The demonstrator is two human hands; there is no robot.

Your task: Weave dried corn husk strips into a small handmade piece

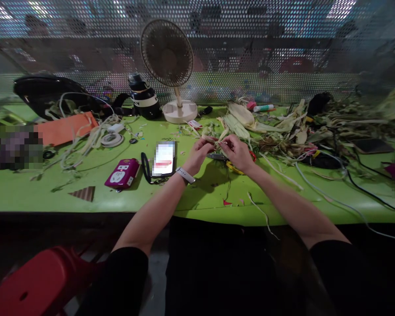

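My left hand (199,153), with a white band on the wrist, pinches a pale strip of corn husk (220,142) over the green table. Close beside it, my right hand (236,152) is closed on the same strip, its fingertips almost meeting the left ones. Under the right hand lie scissors with yellow and red handles (234,167), their dark blades pointing left and the grips partly covered. Just beyond both hands spreads a heap of dry corn husks (240,123), pale green and tan. Fingers hide part of the held strip.
Left of my hands lie a lit phone (164,159) with a black strap and a purple power socket (122,174). A fan (179,109) and a dark bottle (145,98) stand behind. Cables (335,197) cross the right side. A red stool (36,281) is below left.
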